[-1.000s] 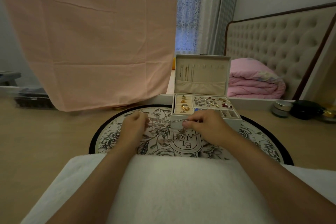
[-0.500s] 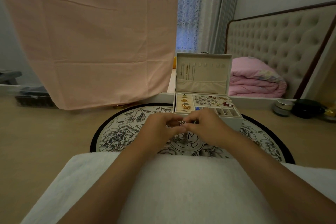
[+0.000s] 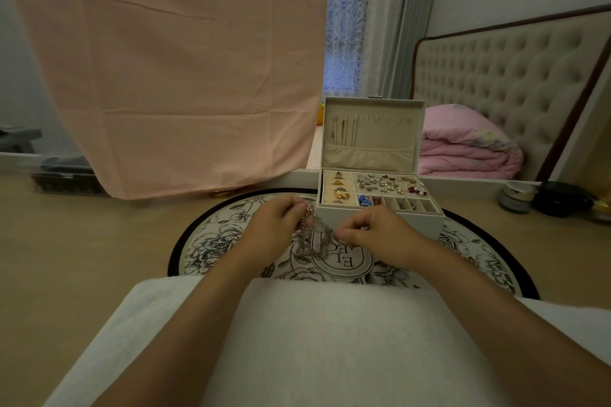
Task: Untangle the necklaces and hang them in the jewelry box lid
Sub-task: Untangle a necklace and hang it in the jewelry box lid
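A tangle of silvery necklace chains (image 3: 314, 235) hangs between my two hands above the round floral rug (image 3: 211, 241). My left hand (image 3: 277, 228) pinches the upper part of the chains. My right hand (image 3: 373, 233) pinches a strand at the tangle's right side. Just beyond them stands the white jewelry box (image 3: 380, 218), its lid (image 3: 390, 109) upright. A few thin necklaces (image 3: 344, 132) hang at the left of the lid, above a fabric pocket. The hooks to their right look bare. Rings and earrings fill the tray.
A white cushion (image 3: 330, 340) lies across my lap under my forearms. A pink sheet (image 3: 165, 69) hangs at the left. A folded pink quilt (image 3: 466, 145) sits on the bed at the right. Small jars (image 3: 515, 196) and a dark case (image 3: 558, 198) rest on the floor, right.
A second ago my hands were apart with a chain stretched between them. They came together, and now they have drawn slightly apart with the bunched chains hanging between them.
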`<state>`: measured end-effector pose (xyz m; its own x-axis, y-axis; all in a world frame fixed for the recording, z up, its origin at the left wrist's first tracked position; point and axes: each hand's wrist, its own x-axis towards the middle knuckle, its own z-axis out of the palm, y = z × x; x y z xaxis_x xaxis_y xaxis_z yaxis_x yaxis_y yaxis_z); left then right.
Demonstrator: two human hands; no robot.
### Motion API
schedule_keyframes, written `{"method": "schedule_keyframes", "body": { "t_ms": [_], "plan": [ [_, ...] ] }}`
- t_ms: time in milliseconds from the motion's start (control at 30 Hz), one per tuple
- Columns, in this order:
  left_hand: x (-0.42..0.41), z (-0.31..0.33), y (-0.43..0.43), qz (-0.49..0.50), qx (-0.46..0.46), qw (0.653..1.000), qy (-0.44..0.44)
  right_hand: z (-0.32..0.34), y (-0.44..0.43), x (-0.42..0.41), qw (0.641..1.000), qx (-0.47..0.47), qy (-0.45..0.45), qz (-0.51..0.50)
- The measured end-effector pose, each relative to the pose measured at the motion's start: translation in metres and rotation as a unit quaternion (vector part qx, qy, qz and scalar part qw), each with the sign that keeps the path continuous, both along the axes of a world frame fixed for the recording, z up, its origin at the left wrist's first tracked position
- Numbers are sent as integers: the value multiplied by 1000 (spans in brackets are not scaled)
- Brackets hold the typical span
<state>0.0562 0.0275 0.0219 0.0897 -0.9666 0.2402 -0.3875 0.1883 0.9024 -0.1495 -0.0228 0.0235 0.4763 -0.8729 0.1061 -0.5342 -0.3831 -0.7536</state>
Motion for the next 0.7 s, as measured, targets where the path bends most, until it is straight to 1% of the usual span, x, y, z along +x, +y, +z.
{"method": "schedule_keyframes", "body": {
  "t_ms": [33, 100, 133, 167, 200, 300, 367, 433, 533, 567, 633, 700],
  "plan": [
    [-4, 0, 0, -10, 9, 996, 93, -1, 0, 1, 1000, 7, 1, 7],
    [-11, 4, 0, -46, 33, 964, 261, -3, 0, 1, 1000, 18, 2, 13],
    [-13, 6, 1, -68, 44, 943, 322, -3, -1, 0, 1000, 21, 3, 12],
    [-14, 7, 1, -90, 57, 928, 358, -3, -2, -1, 1000, 27, 5, 12],
    [-15, 8, 1, -108, 70, 920, 371, -1, -1, -2, 999, 32, 10, 15],
    [-17, 9, 3, -152, 101, 918, 352, 0, 2, -1, 998, 59, -8, 31],
    [-18, 13, 4, -174, 103, 912, 358, -1, 4, 0, 997, 75, -6, 24],
    [-18, 19, 5, -182, 88, 907, 368, -3, 5, -1, 996, 82, 7, 33],
    [-18, 23, 6, -191, 46, 925, 325, -4, 13, 1, 987, 139, -16, 82],
    [-19, 24, 7, -198, 33, 926, 321, -4, 16, 3, 985, 145, -21, 92],
    [-21, 24, 8, -203, 30, 922, 329, -6, 18, 7, 987, 126, -10, 100],
    [-22, 22, 8, -206, 32, 920, 332, -8, 19, 12, 988, 100, 25, 116]
  ]
}}
